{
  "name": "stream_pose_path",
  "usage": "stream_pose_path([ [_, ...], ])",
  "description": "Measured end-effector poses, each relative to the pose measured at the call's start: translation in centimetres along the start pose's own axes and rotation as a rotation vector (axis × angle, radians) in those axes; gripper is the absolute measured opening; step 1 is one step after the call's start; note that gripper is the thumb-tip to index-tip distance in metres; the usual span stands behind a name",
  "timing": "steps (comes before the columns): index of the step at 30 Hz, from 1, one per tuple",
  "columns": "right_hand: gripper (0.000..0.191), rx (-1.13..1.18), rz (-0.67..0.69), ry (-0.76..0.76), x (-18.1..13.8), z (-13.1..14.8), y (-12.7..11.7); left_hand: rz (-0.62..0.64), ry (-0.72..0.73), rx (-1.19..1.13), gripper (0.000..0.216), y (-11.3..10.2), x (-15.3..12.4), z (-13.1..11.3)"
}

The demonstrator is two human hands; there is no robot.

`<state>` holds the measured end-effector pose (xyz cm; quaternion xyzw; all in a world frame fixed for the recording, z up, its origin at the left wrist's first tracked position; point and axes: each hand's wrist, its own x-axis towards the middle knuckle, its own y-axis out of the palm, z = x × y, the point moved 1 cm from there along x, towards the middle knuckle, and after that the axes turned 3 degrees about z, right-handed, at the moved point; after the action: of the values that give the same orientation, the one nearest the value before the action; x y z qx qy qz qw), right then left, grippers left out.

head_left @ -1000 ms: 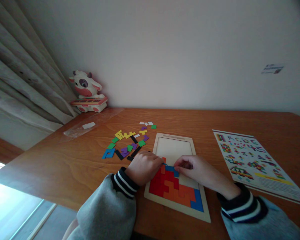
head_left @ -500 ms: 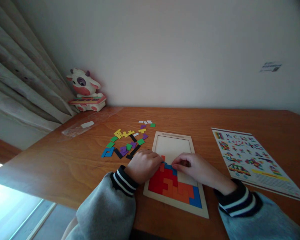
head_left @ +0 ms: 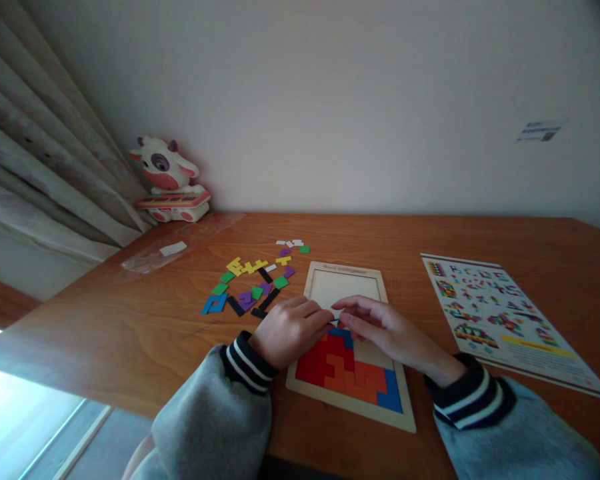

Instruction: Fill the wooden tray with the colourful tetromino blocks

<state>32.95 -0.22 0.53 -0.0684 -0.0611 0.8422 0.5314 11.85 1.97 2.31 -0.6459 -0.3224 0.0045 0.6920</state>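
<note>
My left hand [head_left: 293, 328] is over the left side of a wooden puzzle tray [head_left: 350, 412], its thumb and forefinger closed on a small blue puzzle piece [head_left: 335, 320] seen nearly edge-on. From the other side, my right hand [head_left: 383, 327] reaches to the same piece with bent thumb and fingers, its forefinger raised above it. Red pieces [head_left: 313, 365], orange pieces [head_left: 354, 381] and a blue corner piece [head_left: 391, 393] lie flat in the near part of the tray. Another blue piece [head_left: 347, 339] lies just below my fingertips.
Left of the tray lie loose yellow [head_left: 250, 267], green [head_left: 221, 289], purple, black, white and blue pieces. A printed pattern sheet [head_left: 510, 320] is at the right. A clear plastic bag [head_left: 145, 261] and a toy cow with a keyboard [head_left: 173, 177] are at the back left.
Both hands have moved slightly up and together over the tray, the blue piece lifted with them. My right forefinger has risen away from the thumb.
</note>
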Motion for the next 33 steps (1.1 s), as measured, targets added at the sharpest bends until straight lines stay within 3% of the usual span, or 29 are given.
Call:
stream_pose_path([
  [4,0.04,-0.045,-0.018,-0.039,0.01,-0.07,0.23,-0.071,-0.004,-0.019,0.018,-0.11,0.08,0.02],
  [12,0.03,-0.093,-0.222,-0.122,0.16,0.11,-0.29,-0.279,-0.134,-0.091,0.017,-0.8,-0.01,0.38],
  [19,0.03,-0.013,-0.308,-0.1,0.38,-0.05,-0.66,-0.171,-0.198,0.019,0.019,-0.61,0.11,0.83],
  [24,0.029,-0.095,-0.313,-0.118,0.48,-0.01,-0.47,-0.204,-0.167,-0.029,0.026,-0.64,0.1,0.53],
  [33,0.031,0.045,-0.247,-0.111,0.28,0.44,0.23,-0.231,-0.093,-0.092,0.01,-0.84,0.26,0.33],
])
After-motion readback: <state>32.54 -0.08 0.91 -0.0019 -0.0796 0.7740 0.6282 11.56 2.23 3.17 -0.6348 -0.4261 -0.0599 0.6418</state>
